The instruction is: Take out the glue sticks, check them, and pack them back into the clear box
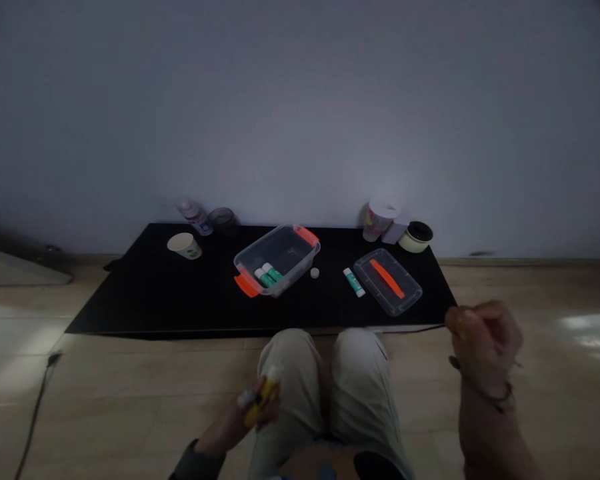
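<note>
Low in front of my left thigh, my left hand [261,405] is closed around a yellow tube [261,402] with pale ends; motion blurs it. My right hand [485,333] is raised off the table's right front corner, its fingers curled into a fist; whatever it may hold is hidden. On the black table [180,300] stands a clear plastic box [295,270] with orange clips, two green-and-white glue sticks [267,273] lying inside. Right of it are a small white cap [315,273], another glue stick [354,283] and the clear lid [375,283] with an orange handle.
At the back left stand a paper cup [184,245], a bottle [196,217] and a dark round container [223,220]. Toward the back right are a patterned cup [375,223], a pale box [394,231] and a cream pot [414,241]. A cable [35,407] crosses the floor at left.
</note>
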Tool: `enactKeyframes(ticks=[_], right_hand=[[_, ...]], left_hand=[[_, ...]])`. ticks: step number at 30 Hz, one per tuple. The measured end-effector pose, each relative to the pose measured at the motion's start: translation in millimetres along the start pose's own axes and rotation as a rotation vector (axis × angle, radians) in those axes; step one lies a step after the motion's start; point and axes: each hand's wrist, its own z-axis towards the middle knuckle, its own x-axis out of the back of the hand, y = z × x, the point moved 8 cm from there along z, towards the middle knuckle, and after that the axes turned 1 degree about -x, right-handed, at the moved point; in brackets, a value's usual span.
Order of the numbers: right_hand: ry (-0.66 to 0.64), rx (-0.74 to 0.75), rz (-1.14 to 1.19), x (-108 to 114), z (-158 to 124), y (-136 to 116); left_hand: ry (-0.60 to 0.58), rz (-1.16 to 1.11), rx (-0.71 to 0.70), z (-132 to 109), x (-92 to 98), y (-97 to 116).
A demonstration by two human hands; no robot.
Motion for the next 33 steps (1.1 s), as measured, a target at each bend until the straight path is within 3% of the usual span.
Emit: enactKeyframes(ticks=[2,3,4,6,8,11,14,17,20,22,24,28,33], right_hand=[[0.144,0.015,-0.063,22,20,10],[0.138,0.009,-0.115,14,33,19],[0.076,-0.012,-0.182,-6,47,31],[-0.183,-0.096,-0.336,-71,72,65],[-0.354,-0.19,-0.509,-126,90,102],[-0.447,-0.302,-0.632,-169,106,141],[-0.341,-0.324,-0.61,-167,111,149],[-0.253,-0.284,-0.451,-159,101,137],[-0.433,-0.191,-0.18,-181,72,116],[-0.565,-0.134,-0.067,-200,52,104],[-0.604,-0.12,-0.046,-211,43,100],[-0.583,-0.189,-0.153,-219,58,111],[-0.502,-0.338,-0.621,-216,104,131]], left_hand=[[0.057,-0.054,-0.03,7,11.4,1],[0.062,-0.054,-0.044,14,10.0,4],[0.07,-0.049,-0.056,24,6.0,7],[0.135,-0.025,-0.098,45,-2.5,13],[0.219,0.038,-0.137,63,-8.8,16],[0.291,0.126,-0.16,79,-9.6,14],[0.347,0.125,-0.167,85,4.8,8],[0.434,0.132,-0.191,90,25.0,5],[0.525,0.16,-0.21,99,34.8,5],[0.54,0.134,-0.229,108,31.9,6],[0.524,0.091,-0.243,116,25.5,6],[0.523,0.057,-0.241,117,25.0,5],[0.596,0.131,-0.251,93,43.9,4]])
